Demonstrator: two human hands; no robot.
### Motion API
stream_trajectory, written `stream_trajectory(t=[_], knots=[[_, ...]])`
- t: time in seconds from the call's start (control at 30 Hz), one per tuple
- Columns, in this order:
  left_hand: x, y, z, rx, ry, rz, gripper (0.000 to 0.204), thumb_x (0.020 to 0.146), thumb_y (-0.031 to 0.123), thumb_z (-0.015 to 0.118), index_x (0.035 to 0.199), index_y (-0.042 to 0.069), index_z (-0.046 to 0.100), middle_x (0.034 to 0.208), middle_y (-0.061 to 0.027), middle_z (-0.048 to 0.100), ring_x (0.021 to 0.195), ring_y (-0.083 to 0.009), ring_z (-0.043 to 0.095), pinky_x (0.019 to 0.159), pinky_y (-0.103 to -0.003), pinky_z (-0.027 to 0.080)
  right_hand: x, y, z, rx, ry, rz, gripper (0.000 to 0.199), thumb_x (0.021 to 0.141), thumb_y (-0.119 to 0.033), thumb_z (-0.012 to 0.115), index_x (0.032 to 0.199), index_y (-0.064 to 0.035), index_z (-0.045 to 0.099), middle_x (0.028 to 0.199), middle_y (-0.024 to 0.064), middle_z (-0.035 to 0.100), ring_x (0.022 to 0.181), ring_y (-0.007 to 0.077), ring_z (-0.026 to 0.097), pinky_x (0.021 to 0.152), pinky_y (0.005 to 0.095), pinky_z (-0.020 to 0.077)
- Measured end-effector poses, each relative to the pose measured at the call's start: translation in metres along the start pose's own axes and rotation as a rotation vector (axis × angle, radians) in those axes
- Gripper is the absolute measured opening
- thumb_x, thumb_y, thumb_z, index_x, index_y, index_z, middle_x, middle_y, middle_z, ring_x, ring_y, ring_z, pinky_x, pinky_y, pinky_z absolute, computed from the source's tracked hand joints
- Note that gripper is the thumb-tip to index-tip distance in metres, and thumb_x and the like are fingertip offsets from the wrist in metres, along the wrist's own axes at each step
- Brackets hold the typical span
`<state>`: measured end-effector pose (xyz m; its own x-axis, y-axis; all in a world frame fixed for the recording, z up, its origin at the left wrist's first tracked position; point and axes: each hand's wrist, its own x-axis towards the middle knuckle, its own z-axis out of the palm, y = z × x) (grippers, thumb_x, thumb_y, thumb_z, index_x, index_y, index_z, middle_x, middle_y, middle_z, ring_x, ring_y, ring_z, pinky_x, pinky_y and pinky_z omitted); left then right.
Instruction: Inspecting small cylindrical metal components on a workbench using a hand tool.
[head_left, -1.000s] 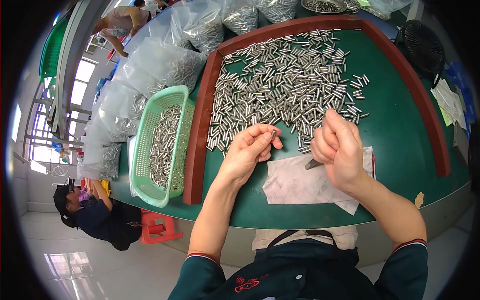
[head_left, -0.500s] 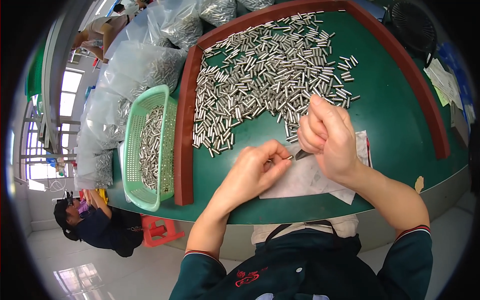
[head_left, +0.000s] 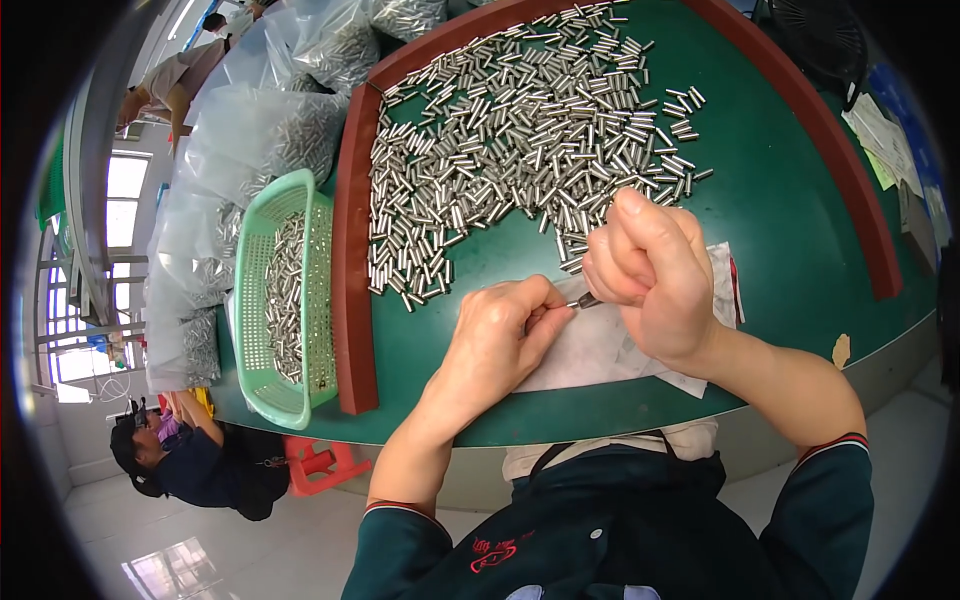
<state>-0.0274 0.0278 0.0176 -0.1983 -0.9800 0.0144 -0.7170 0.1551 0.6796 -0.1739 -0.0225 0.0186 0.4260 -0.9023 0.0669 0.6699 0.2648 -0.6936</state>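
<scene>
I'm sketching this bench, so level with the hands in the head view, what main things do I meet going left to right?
Bags of metal pins, green basket, brown left rail, left hand, right hand, brown right rail.

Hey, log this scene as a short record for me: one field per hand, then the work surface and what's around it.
Left hand: pinches a small metal pin
Right hand: curled around a dark tool, its end near the pin; contact too small to tell
Surface: green table, with a stained pale cloth
Beyond hands: spread of loose metal pins
Left side: reddish-brown border, then light-green basket of pins, then filled clear bags
Background: person in dark clothing, red stool
</scene>
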Motion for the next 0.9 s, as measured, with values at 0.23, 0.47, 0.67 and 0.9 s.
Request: stream_trajectory(t=[0.23,0.47,0.67,0.9], knots=[[0.000,0.000,0.000,0.000,0.001,-0.011,0.011,0.069,0.004,0.062,0.069,0.000,0.052,0.054,-0.0118,0.051,0.048,-0.0254,0.050,0.045,-0.034,0.038,0.000,-0.001,0.000,0.012,-0.008,0.009,0.040,0.087,-0.018,0.039,0.049,-0.0093,0.028,0.045,-0.0053,0.026,0.042,0.0035,0.022,0.039,0.0218,0.0183],[0.001,0.001,0.001,0.003,0.005,-0.025,0.011,0.068,0.004,0.063,0.068,0.000,0.052,0.054,-0.0117,0.051,0.048,-0.0243,0.050,0.045,-0.033,0.039,-0.001,0.001,0.000,0.000,0.000,-0.009,0.041,0.087,-0.018,0.039,0.049,-0.0097,0.027,0.045,-0.0054,0.025,0.042,0.0035,0.022,0.040,0.0213,0.0184],[0.001,0.002,0.001,-0.024,0.014,-0.054,0.010,0.068,0.003,0.063,0.066,-0.001,0.053,0.055,-0.0125,0.053,0.047,-0.0244,0.051,0.044,-0.032,0.039,-0.006,0.006,-0.001,-0.046,-0.097,-0.032,0.041,0.087,-0.020,0.039,0.049,-0.0054,0.036,0.045,-0.0032,0.032,0.042,0.0045,0.027,0.041,0.0221,0.0229],[0.001,0.001,0.005,-0.042,0.031,-0.047,0.011,0.068,0.003,0.063,0.066,-0.001,0.053,0.054,-0.0129,0.053,0.046,-0.0248,0.050,0.043,-0.032,0.039,-0.011,0.008,0.007,-0.254,-0.040,-0.106,0.040,0.088,-0.020,0.039,0.054,-0.0002,0.048,0.047,0.0004,0.042,0.044,0.0066,0.034,0.042,0.0237,0.0291]])
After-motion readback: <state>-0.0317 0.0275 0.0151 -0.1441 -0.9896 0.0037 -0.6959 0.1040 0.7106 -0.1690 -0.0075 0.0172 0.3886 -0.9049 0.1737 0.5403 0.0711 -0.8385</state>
